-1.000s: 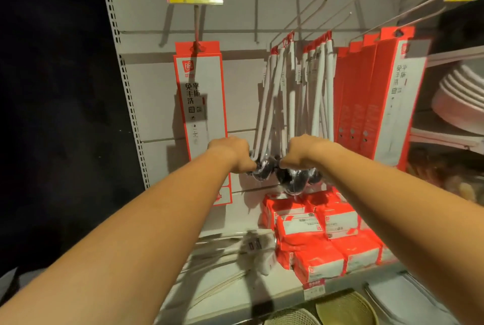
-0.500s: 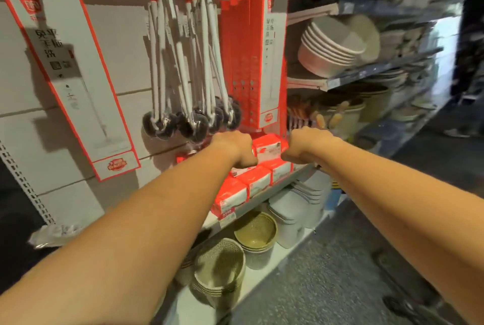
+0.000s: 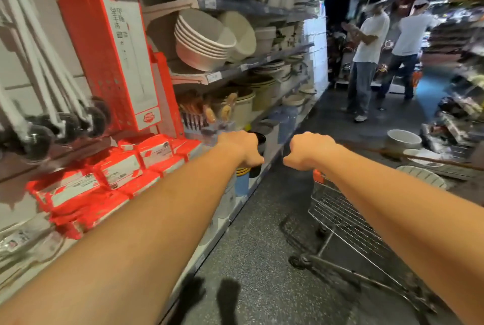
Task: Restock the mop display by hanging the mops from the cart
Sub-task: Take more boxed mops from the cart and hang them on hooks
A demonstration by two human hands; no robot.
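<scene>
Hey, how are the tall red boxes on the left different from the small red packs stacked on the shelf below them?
The tall red boxes are long and narrow; the small red packs are short and blocky. The boxes stand upright, slightly tilted, one behind another; the packs lie flat in stacks. The front box shows a long white panel; the packs show small white labels. Both are red and white.

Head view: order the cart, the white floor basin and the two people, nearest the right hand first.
1. The cart, just below the right hand.
2. The white basin, floor, right.
3. The two people, aisle's far end.
</scene>
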